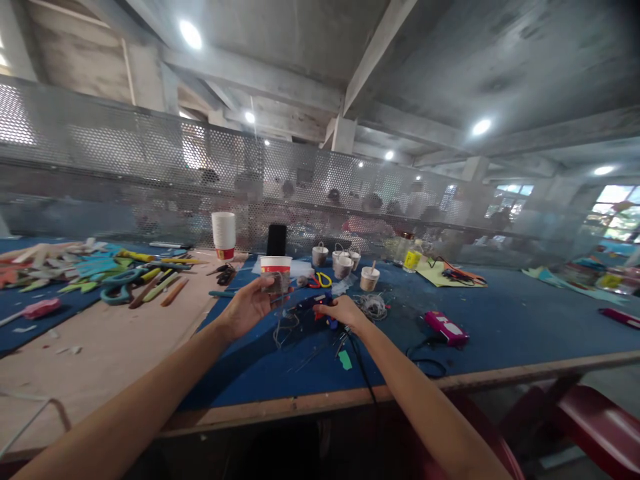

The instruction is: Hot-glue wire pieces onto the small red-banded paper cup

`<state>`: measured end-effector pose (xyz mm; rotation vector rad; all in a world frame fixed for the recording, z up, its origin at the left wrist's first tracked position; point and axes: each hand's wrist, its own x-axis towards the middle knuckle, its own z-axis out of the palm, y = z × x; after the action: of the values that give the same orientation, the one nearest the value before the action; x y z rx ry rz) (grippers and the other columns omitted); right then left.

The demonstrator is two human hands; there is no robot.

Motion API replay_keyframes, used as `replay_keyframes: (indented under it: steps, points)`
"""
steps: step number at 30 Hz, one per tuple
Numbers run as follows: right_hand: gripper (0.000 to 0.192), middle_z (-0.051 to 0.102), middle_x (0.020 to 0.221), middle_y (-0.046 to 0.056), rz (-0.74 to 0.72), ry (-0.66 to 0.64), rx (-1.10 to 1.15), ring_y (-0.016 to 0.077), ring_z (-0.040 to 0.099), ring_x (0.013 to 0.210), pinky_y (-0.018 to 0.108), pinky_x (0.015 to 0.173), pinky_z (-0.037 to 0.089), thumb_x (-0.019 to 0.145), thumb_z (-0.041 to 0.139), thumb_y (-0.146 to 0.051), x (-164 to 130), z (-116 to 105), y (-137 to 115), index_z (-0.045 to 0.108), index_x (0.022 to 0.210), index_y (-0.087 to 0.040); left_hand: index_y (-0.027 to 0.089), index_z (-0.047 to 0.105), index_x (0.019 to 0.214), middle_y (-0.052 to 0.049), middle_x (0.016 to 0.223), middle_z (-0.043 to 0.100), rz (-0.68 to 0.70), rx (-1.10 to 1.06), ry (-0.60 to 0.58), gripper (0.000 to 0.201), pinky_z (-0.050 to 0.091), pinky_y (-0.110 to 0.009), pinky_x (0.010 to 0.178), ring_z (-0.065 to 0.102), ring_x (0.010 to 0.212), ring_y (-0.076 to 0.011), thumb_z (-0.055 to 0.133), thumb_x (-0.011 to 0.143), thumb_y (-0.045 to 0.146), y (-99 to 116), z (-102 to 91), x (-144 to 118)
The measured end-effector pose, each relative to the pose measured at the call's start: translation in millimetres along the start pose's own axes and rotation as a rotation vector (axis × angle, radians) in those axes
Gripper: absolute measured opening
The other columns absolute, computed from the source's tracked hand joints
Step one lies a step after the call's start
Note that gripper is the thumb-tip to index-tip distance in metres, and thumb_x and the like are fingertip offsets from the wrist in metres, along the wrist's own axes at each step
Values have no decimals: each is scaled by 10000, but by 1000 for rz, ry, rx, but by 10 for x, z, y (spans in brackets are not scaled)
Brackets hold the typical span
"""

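My left hand [249, 309] is closed around a paper cup [276, 264] with a white rim and a red band. Its lower part is wrapped in grey-brown string, and the cup is held upright above the blue mat. Loose grey string [285, 330] hangs and curls below it. To the right, my right hand [344, 311] grips a dark blue glue gun [311, 302] with red on it, its nozzle towards the cup. A black cord [364, 367] runs from there over the table's front edge. My fingers partly cover both things.
Behind my hands stand several small string-wrapped cups [343, 267], yellow-and-red scissors [320, 280] and a phone [277, 240]. A string bundle [373, 306] lies right, near a magenta box [446, 328]. Stacked paper cups [223, 233], blue-handled scissors [120, 285] and craft sticks are left. A perforated screen [300, 173] borders the table.
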<state>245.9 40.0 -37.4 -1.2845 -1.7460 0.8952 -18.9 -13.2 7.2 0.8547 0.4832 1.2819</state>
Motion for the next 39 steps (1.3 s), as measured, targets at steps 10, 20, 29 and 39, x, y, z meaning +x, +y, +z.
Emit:
replay_keyframes:
  steps: [10, 20, 29, 39]
  points:
    - [704, 275, 354, -68, 38, -41, -323, 75, 271, 352, 237, 379, 138, 623, 784, -702, 20, -68, -69, 334, 354, -232, 121, 754, 1042, -136, 1049, 798, -10, 12, -32, 220, 572, -394, 924, 742, 1001, -278, 648, 854, 167, -20, -41, 30]
    - [579, 745, 904, 158, 6, 131, -930, 309, 718, 920, 350, 771, 487, 919, 518, -692, -234, -38, -421, 698, 726, -177, 152, 761, 1093, -95, 1123, 785, 40, 121, -52, 267, 551, -343, 924, 709, 1045, -233, 729, 830, 192, -44, 16, -12]
    - [428, 749, 943, 57, -121, -130, 191, 230, 713, 909, 321, 806, 522, 777, 777, -512, -262, 350, -679, 628, 1020, -193, 210, 713, 1209, -86, 1239, 747, 103, 273, -38, 404, 517, -331, 957, 683, 1128, -241, 786, 812, 225, -126, -54, 20]
    - [245, 721, 767, 5, -298, 55, 365, 189, 678, 783, 306, 817, 497, 846, 695, -453, -151, 297, -693, 686, 840, -208, 206, 732, 1195, -99, 1289, 726, 63, 280, -38, 373, 521, -330, 949, 660, 1183, -253, 768, 825, 247, -131, -14, 13]
